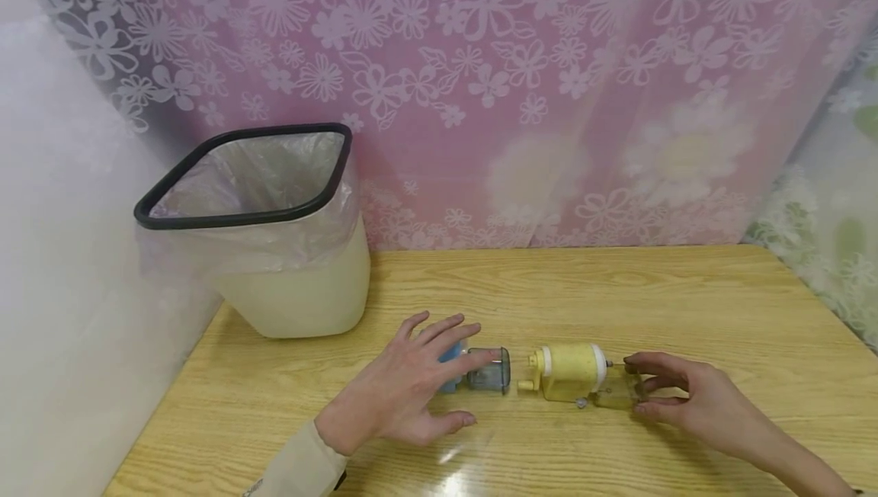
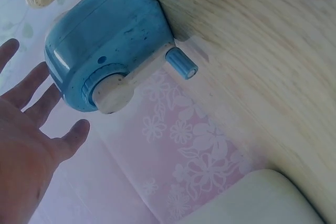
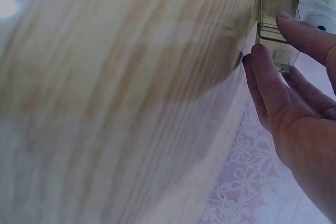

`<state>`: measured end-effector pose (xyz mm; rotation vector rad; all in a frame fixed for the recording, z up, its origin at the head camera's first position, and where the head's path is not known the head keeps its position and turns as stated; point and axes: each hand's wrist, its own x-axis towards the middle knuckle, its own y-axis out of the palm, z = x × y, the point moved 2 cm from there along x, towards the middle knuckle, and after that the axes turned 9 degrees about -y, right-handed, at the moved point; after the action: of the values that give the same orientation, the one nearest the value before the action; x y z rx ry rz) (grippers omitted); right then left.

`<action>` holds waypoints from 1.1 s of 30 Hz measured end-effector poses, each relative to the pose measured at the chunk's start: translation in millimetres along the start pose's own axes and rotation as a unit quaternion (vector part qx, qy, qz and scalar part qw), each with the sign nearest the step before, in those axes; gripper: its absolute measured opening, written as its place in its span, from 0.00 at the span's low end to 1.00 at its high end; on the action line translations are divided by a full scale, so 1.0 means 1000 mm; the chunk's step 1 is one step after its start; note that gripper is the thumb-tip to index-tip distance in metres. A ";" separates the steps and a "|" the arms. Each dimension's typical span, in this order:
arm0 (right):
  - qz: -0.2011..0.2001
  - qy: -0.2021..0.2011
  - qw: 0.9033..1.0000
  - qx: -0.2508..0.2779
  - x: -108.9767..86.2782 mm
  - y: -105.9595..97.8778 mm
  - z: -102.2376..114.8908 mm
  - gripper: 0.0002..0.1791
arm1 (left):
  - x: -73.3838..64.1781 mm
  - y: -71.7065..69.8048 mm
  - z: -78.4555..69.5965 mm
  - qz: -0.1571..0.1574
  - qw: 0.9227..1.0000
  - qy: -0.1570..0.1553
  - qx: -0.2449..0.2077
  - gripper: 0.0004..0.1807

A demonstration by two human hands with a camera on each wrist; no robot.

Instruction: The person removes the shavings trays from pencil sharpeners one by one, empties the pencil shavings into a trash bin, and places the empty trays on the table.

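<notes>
Two crank pencil sharpeners lie end to end on the wooden table. My left hand (image 1: 405, 386) is spread over the blue pencil sharpener (image 2: 110, 38), its fingers nearly straight and partly hiding it from the head. A see-through grey part (image 1: 488, 375) of it points right. In the left wrist view, its pale crank ends in a blue knob (image 2: 182, 63). With thumb and fingertips, my right hand (image 1: 709, 405) grips the clear end (image 3: 278, 3) of the yellow pencil sharpener (image 1: 572, 369). That one's crank faces left, towards the blue one.
A pale bin (image 1: 309, 295) with a black rim and a plastic liner stands at the table's back left. Behind the table (image 1: 549, 283) hangs a pink floral curtain (image 1: 439, 101). White sheeting (image 1: 62, 253) closes off the left side.
</notes>
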<state>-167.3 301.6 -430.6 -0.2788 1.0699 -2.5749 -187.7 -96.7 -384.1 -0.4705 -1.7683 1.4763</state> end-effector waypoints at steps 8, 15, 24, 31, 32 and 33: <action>-0.008 -0.012 1.000 -0.006 0.004 0.005 0.001 0.37 | -0.005 -0.003 0.003 -0.011 1.000 -0.016 -0.001 0.44; -0.016 -0.025 1.000 -0.010 0.004 0.006 0.001 0.36 | -0.012 -0.004 0.008 -0.036 0.999 -0.018 0.003 0.45; -0.012 -0.003 1.000 0.005 0.003 0.006 0.002 0.39 | -0.019 -0.004 0.012 -0.035 0.999 -0.033 0.000 0.46; -0.029 -0.018 0.999 0.026 0.003 0.009 -0.001 0.40 | -0.025 -0.006 0.015 -0.047 0.998 -0.044 -0.002 0.46; -0.033 -0.017 0.999 0.028 0.003 0.009 -0.001 0.40 | -0.026 -0.007 0.016 -0.050 0.998 -0.044 -0.001 0.46; -0.037 -0.016 0.999 0.030 0.003 0.009 -0.001 0.39 | -0.027 -0.007 0.016 -0.053 0.998 -0.045 -0.002 0.46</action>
<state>-168.3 295.1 -438.0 -0.3499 0.9880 -2.6529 -181.3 -128.0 -386.6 -0.3125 -1.8371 1.4402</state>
